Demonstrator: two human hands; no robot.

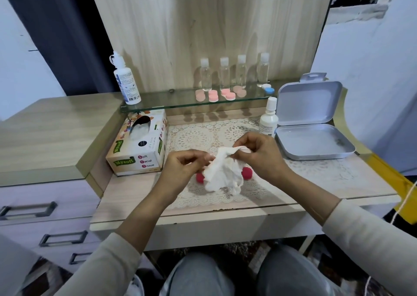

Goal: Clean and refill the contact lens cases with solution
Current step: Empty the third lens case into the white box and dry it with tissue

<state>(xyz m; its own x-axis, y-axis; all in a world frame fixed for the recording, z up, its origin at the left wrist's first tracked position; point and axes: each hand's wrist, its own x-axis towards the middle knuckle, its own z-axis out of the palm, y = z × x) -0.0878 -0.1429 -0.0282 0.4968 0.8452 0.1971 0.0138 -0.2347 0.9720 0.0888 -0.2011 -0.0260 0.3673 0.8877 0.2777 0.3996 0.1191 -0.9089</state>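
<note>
L hand (182, 167) & R hand (257, 157) grips pinch tissue (222, 174), long axis top-right to btm-left.

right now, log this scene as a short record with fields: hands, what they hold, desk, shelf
left hand: pinches the tissue
right hand: pinches the tissue's upper edge
under tissue: two red round pieces, partly hidden, on the lace mat
glass shelf: large solution bottle, four clear bottles, pink lens cases, one blue-and-white case
desk left: tissue box
desk right: small bottle, open metal tin, lid up
</note>
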